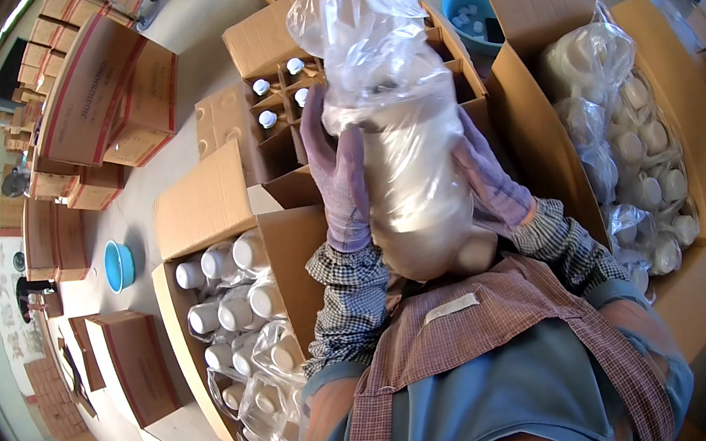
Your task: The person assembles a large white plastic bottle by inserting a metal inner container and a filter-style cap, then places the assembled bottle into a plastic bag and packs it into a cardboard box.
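Note:
Between my gloved hands is a large, pale, rounded vessel [412, 171] in a clear plastic bag [364, 11]; its exact kind is hard to make out. Loose film from the bag stretches away beyond it. My left hand [340, 177] presses along its left side with thumb and fingers upright. On the opposite side, my right hand [491, 172] grips it, some fingers hidden behind. Beneath and beyond it stands an open carton with cardboard dividers [278, 151], where several white-capped bottles [268, 120] sit in the left cells.
An open carton [184, 334] of bagged white bottles [237, 312] stands at the left, another [703, 144] at the right. A blue bucket [468, 10] holds small white pieces; a blue basin [118, 266] sits on the floor. Closed cartons [135, 368] and stacked boxes line the far left.

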{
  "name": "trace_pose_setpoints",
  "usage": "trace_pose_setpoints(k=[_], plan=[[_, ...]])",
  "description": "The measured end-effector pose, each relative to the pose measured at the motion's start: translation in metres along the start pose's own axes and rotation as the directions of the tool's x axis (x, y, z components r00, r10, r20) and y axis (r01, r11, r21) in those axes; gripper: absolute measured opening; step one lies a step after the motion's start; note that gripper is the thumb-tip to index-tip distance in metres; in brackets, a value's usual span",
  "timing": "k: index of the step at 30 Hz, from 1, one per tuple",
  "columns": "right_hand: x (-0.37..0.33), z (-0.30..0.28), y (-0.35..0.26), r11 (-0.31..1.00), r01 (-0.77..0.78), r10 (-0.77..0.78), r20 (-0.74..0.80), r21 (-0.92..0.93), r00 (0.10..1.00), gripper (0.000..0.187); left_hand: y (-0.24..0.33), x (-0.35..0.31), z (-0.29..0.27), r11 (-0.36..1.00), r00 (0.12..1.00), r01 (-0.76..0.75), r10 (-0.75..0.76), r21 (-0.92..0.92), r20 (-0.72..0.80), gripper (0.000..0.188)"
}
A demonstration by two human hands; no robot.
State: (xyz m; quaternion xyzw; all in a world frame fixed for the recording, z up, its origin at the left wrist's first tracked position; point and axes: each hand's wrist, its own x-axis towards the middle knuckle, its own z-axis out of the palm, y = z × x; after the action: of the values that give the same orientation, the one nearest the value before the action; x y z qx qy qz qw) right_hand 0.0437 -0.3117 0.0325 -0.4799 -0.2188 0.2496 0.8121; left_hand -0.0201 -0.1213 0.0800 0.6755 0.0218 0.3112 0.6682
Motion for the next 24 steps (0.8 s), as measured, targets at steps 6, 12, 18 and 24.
trace_pose_setpoints(k=[6, 12, 18, 24], plan=[[0.044, 0.025, 0.033, 0.999, 0.016, -0.02, 0.114, 0.036, 0.993, 0.095, -0.022, -0.021, -0.04, 0.974, 0.967, 0.208, -0.218, -0.087, -0.128, 0.064], [0.095, 0.062, -0.024, 0.975, 0.055, -0.009, 0.206, -0.217, 0.979, 0.085, -0.004, 0.005, -0.064, 0.997, 0.965, -0.03, 0.047, 0.07, -0.259, 0.069], [0.076, 0.041, -0.017, 0.958, -0.07, 0.118, 0.163, -0.277, 0.979, 0.083, 0.003, -0.016, -0.028, 0.943, 0.947, 0.19, -0.249, -0.273, -0.202, 0.071], [0.011, 0.008, -0.014, 0.999, -0.035, 0.039, 0.196, -0.026, 0.98, 0.093, -0.017, -0.03, -0.027, 0.99, 0.991, 0.119, -0.123, -0.076, -0.048, 0.072]])
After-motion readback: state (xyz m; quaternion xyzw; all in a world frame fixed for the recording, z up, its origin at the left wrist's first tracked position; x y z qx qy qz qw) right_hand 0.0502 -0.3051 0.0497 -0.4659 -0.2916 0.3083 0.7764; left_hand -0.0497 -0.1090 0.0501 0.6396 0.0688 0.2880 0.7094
